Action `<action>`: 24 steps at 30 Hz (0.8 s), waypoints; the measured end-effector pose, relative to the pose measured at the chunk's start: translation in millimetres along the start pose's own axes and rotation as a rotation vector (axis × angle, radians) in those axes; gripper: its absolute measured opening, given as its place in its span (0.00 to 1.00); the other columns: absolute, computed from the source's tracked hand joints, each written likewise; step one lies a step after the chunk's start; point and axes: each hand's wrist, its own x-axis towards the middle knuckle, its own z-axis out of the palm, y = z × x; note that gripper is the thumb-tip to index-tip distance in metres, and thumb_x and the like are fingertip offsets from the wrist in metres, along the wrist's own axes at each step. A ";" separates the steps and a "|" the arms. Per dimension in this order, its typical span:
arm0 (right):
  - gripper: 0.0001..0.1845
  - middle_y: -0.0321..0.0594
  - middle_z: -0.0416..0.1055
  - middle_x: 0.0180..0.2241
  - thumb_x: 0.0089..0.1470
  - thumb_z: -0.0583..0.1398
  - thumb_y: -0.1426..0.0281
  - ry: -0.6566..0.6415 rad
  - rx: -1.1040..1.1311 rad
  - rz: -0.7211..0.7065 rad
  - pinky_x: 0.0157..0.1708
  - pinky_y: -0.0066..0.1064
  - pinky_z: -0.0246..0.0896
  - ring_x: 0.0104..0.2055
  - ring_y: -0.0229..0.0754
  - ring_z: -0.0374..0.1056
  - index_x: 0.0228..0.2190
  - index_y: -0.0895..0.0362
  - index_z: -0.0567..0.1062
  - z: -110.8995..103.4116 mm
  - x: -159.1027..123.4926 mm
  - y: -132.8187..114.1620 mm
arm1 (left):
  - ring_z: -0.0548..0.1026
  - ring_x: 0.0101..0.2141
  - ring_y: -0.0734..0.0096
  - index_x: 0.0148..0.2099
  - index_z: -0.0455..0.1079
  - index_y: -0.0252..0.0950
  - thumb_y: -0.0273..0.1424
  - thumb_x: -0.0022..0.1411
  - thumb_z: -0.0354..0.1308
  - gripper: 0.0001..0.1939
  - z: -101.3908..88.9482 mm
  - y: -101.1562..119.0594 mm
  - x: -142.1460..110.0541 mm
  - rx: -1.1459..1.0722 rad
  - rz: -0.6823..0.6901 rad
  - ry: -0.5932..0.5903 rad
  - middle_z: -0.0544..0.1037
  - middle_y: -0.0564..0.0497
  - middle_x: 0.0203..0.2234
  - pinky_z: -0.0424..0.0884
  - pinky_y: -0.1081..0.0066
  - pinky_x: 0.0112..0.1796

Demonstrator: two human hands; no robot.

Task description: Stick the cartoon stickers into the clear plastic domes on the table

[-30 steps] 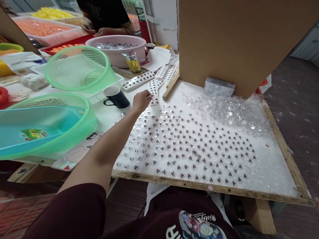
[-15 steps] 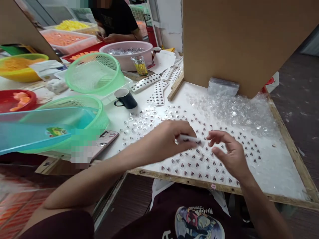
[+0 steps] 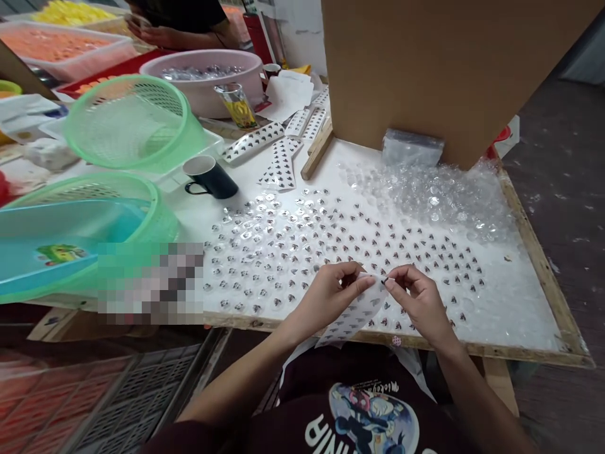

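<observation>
My left hand pinches the top of a white sticker strip that hangs down over the near edge of the white board. My right hand meets it with thumb and forefinger pinched on a small dark sticker at the strip's upper end. Both hands hover just above rows of clear round domes with dark stickers laid out on the board. A heap of plain clear domes lies at the board's far right.
More sticker strips lie behind the board by a black mug. Green baskets, a pink basin and a glass stand to the left. A tall cardboard sheet rises at the back. Another person's hands work at the far side.
My left hand picked a sticker strip from the pile at the back and brought it to the near edge. My right hand came in and now pinches at the strip's end.
</observation>
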 end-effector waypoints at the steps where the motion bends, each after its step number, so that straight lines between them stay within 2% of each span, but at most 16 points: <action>1: 0.12 0.37 0.70 0.31 0.57 0.63 0.58 0.010 -0.013 -0.003 0.32 0.30 0.60 0.33 0.40 0.63 0.34 0.54 0.75 0.6 -0.3 0.8 | 0.61 0.23 0.73 0.24 0.65 0.35 0.41 0.65 0.57 0.20 1.7 -1.7 -0.7 0.003 -0.001 0.007 0.65 0.55 0.18 0.57 0.72 0.26; 6: 0.09 0.37 0.70 0.31 0.57 0.64 0.61 0.114 -0.087 -0.072 0.35 0.32 0.60 0.33 0.40 0.63 0.32 0.53 0.75 1.6 -2.9 3.4 | 0.55 0.22 0.75 0.22 0.56 0.36 0.41 0.65 0.56 0.23 10.3 -11.9 -2.3 -0.004 -0.012 0.058 0.57 0.57 0.18 0.52 0.73 0.25; 9: 0.08 0.37 0.69 0.31 0.58 0.63 0.62 0.193 -0.081 -0.116 0.37 0.33 0.60 0.34 0.41 0.63 0.32 0.53 0.74 -0.3 -3.6 6.0 | 0.54 0.22 0.75 0.23 0.55 0.37 0.41 0.65 0.56 0.23 17.6 -18.2 -2.5 -0.009 -0.016 0.080 0.55 0.58 0.18 0.51 0.72 0.25; 11: 0.08 0.37 0.70 0.33 0.59 0.63 0.62 0.225 -0.047 -0.113 0.39 0.33 0.60 0.37 0.41 0.64 0.35 0.53 0.74 -0.6 -3.6 7.7 | 0.55 0.23 0.75 0.23 0.55 0.37 0.42 0.66 0.56 0.23 22.5 -21.1 -2.5 -0.016 -0.006 0.068 0.56 0.58 0.18 0.52 0.72 0.25; 16: 0.16 0.37 0.72 0.35 0.58 0.63 0.65 0.085 -0.016 -0.088 0.45 0.36 0.61 0.40 0.42 0.68 0.48 0.51 0.69 4.1 -3.9 10.3 | 0.56 0.23 0.74 0.23 0.58 0.36 0.44 0.67 0.54 0.24 32.0 -26.9 -4.1 -0.045 -0.007 -0.032 0.58 0.57 0.18 0.54 0.73 0.25; 24: 0.17 0.35 0.71 0.32 0.57 0.63 0.66 0.099 0.007 -0.090 0.44 0.37 0.63 0.37 0.42 0.68 0.47 0.51 0.65 3.4 -9.9 13.9 | 0.56 0.24 0.74 0.23 0.56 0.36 0.45 0.67 0.54 0.24 41.1 -32.9 -8.6 -0.047 -0.025 -0.061 0.57 0.57 0.19 0.54 0.73 0.25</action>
